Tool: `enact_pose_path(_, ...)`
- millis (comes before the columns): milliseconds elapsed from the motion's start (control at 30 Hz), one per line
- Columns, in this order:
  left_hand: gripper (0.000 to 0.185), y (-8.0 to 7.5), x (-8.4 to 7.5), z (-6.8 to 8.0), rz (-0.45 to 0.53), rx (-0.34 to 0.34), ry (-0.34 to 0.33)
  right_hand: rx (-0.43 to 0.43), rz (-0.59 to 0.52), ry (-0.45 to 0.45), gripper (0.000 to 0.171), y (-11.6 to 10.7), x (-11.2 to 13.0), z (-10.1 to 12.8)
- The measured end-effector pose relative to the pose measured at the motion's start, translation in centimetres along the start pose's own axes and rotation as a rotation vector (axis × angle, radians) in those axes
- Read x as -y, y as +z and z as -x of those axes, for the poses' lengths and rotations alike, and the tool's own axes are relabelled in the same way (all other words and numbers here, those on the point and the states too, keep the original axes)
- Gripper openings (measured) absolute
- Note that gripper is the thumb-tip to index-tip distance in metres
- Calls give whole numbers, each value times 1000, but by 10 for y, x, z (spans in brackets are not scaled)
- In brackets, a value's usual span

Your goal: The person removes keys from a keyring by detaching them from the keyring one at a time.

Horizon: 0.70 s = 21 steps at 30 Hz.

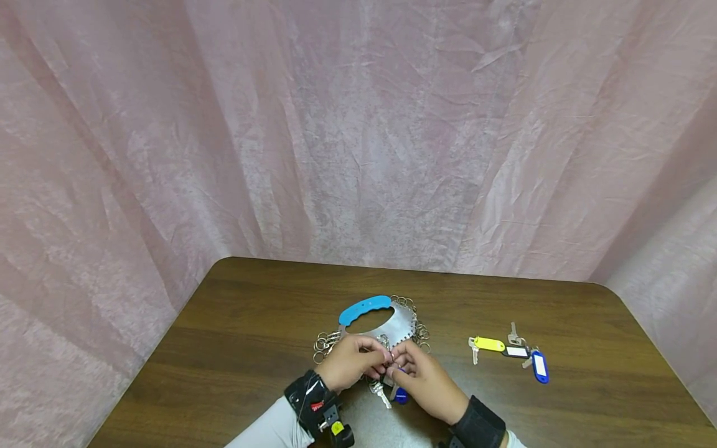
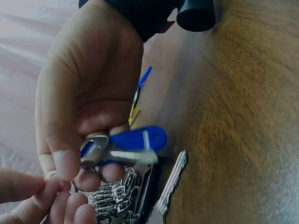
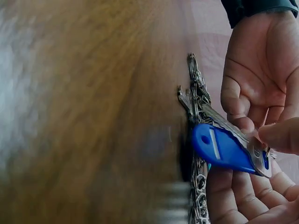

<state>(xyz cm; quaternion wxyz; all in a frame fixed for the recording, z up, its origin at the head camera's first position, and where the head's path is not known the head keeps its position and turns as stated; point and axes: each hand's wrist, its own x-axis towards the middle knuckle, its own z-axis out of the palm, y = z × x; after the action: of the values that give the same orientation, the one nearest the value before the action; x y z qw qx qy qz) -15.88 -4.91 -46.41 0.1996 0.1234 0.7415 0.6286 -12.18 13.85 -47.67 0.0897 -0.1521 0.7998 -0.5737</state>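
Observation:
My left hand (image 1: 354, 362) and right hand (image 1: 427, 381) meet fingertip to fingertip in front of a metal key holder plate (image 1: 401, 323) with a blue handle (image 1: 364, 308). Between them they pinch a small key ring, mostly hidden by the fingers. From it hang a blue key tag (image 3: 224, 149) and a silver key (image 2: 133, 156), right at the right hand's fingers in the left wrist view. A second silver key (image 2: 171, 186) and a black tag (image 2: 148, 186) hang low beside the holder's metal clips (image 2: 114, 198).
To the right on the brown wooden table (image 1: 605, 361) lie a yellow tag (image 1: 489, 344), a black tag (image 1: 516, 351) and a blue tag (image 1: 540, 366), with keys. More metal clips (image 1: 326, 343) fan out left of the plate. A pink curtain (image 1: 358, 137) hangs behind.

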Motion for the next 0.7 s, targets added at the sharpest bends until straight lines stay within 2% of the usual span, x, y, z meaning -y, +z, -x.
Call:
enact_pose_path(167,17,-5,1,-2,-45,-41,41,13,-7,10,17,-3,-1,0)
enact_pose_path(367,16,-11,3,-3,-279,-47,126,25,-52,-2,18,-5,-3,1)
enact_pose_path(467,12,-11,5,-4,-352,-48,153,25,-45,-13,18,-6,-3,2)
enact_pose_path(700,6,-9,5,-2,-365,-65,176,43,6,-55,15,-6,-2,3)
